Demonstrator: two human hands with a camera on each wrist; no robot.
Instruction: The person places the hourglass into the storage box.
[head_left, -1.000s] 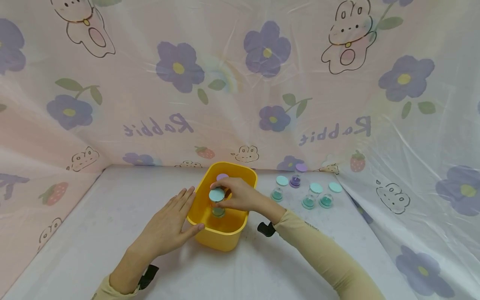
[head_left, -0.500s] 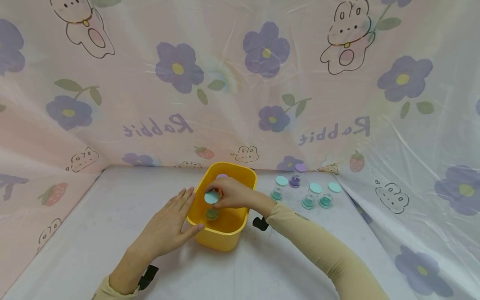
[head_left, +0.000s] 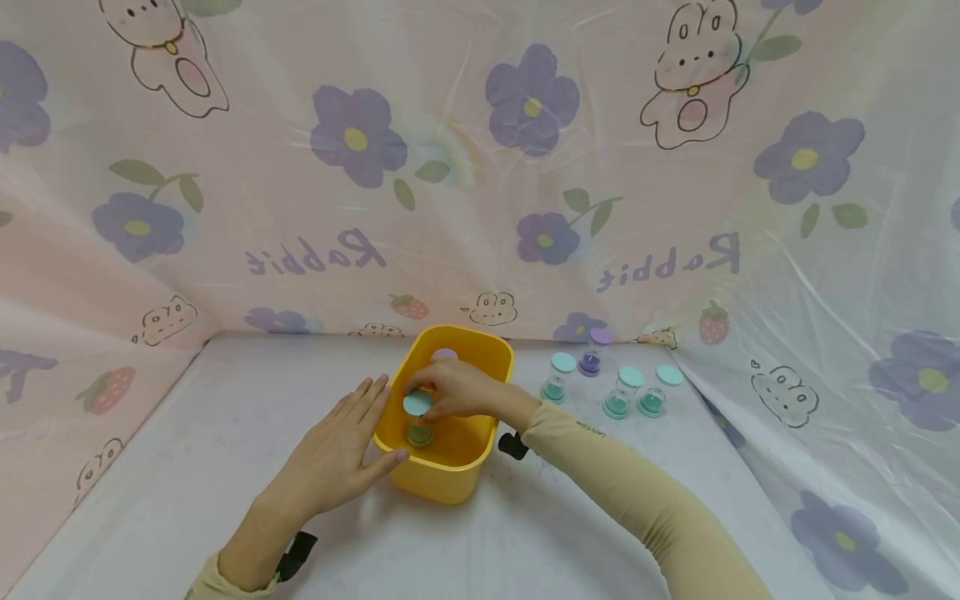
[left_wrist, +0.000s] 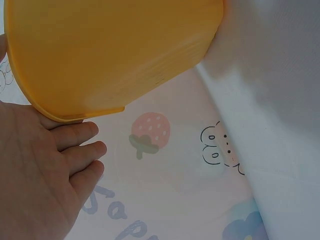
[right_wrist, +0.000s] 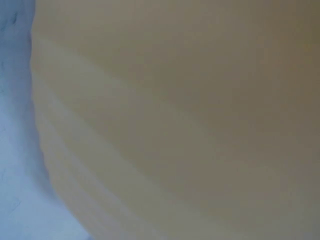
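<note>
My right hand (head_left: 461,388) reaches into a yellow plastic bin (head_left: 442,487) and pinches a teal-capped sand timer (head_left: 417,403) between thumb and fingers. That timer is upright near the bin's left front corner, its greenish base low inside. Behind the hand, a purple-capped sand timer (head_left: 445,354) in the bin is mostly hidden. With fingers straight, my left hand (head_left: 330,454) rests along the bin's left rim, thumb over the front corner. The left wrist view has the left hand's fingers (left_wrist: 82,152) at the bin's rim (left_wrist: 65,119). A blurred yellowish-tan surface fills most of the right wrist view.
Right of the bin stand several more sand timers: a teal one (head_left: 555,388), a purple one (head_left: 590,362) behind it, and two teal ones (head_left: 618,405) farther right. A printed curtain (head_left: 450,208) encloses the white table (head_left: 187,425) at the back and sides.
My right hand has moved the teal-capped timer leftward and toward the front inside the bin, the forearm following. The left hand and the bin have stayed in place.
</note>
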